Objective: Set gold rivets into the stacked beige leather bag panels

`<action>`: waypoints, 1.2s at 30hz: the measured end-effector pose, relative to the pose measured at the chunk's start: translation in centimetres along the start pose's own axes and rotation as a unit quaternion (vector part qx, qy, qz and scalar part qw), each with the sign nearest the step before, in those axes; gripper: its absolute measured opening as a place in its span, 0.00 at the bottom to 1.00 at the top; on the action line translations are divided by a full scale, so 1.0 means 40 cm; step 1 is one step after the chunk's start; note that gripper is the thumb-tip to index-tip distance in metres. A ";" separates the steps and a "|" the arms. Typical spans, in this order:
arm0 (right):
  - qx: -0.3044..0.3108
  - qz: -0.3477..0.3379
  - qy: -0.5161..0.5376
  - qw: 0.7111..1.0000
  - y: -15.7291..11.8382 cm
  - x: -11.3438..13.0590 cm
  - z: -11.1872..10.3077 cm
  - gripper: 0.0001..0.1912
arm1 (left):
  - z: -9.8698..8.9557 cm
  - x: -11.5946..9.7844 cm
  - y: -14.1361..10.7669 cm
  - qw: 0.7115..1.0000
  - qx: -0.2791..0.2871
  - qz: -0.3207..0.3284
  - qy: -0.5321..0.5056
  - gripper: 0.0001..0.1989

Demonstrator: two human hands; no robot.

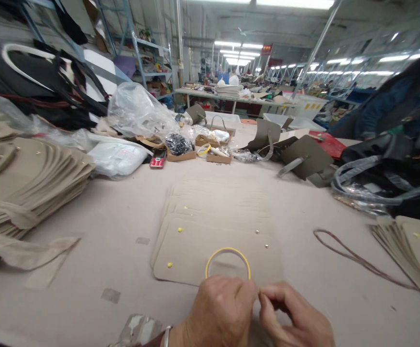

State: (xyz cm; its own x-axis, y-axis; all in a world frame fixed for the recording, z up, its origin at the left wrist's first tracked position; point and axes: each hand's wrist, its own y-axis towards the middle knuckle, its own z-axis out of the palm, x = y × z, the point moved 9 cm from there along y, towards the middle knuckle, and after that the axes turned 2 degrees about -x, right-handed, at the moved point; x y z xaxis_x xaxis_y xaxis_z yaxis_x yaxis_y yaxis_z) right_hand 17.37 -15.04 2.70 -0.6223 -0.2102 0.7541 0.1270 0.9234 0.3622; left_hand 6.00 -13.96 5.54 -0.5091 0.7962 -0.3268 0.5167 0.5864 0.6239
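Beige panels lie stacked and slightly fanned on the table in front of me, with yellow marks at their left and small metal studs at their right. My left hand is closed over the lower edge of a roll of yellow tape, whose ring stands up above my knuckles. Close beside it, my right hand has thumb and index finger pinched together near the left hand's fingertips. Whatever the right fingertips grip is too small to make out.
Tall piles of beige pieces fill the left side, more beige panels the right. A brown cord lies at right. Plastic bags, small boxes and a red phone line the back. A person is at far right.
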 end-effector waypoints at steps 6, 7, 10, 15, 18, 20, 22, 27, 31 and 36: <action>0.016 0.295 0.176 0.939 0.005 -0.163 -0.005 0.17 | 0.000 -0.024 0.010 0.999 -0.008 0.031 -0.033 0.09; 0.027 0.320 0.188 0.928 0.002 -0.188 -0.010 0.18 | 0.014 -0.013 0.005 0.999 0.007 0.022 -0.026 0.08; 0.073 0.359 0.200 0.909 -0.009 -0.243 -0.022 0.21 | 0.079 0.032 -0.016 0.995 0.097 -0.019 0.032 0.07; 0.124 0.357 0.167 0.911 -0.022 -0.265 -0.008 0.20 | 0.170 0.066 -0.050 0.965 0.247 -0.044 0.081 0.04; 0.143 0.351 0.129 0.916 -0.022 -0.265 0.006 0.17 | 0.185 0.067 -0.058 0.955 0.281 -0.055 0.077 0.03; 0.158 0.346 0.096 0.920 -0.019 -0.263 0.012 0.15 | 0.186 0.068 -0.060 0.953 0.289 -0.061 0.071 0.04; 0.172 0.334 0.065 0.924 -0.014 -0.258 0.015 0.13 | 0.184 0.069 -0.063 0.951 0.296 -0.067 0.067 0.03; 0.188 0.258 -0.043 0.947 0.015 -0.219 0.013 0.11 | 0.182 0.070 -0.066 0.945 0.312 -0.078 0.062 0.03; 0.210 0.182 -0.126 0.952 0.031 -0.192 0.017 0.07 | 0.185 0.071 -0.069 0.943 0.316 -0.081 0.062 0.03; 0.150 0.149 -0.167 0.963 0.030 -0.201 -0.040 0.12 | 0.184 0.071 -0.069 0.942 0.320 -0.079 0.070 0.04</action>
State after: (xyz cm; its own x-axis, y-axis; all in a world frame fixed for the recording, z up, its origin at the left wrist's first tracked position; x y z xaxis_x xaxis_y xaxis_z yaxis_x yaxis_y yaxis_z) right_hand 23.77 -12.75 -2.04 -0.8129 0.1475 0.5634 0.1409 0.9885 -0.0555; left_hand 8.20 -12.21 -2.35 -0.6768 0.6907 -0.2547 0.7132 0.7010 0.0059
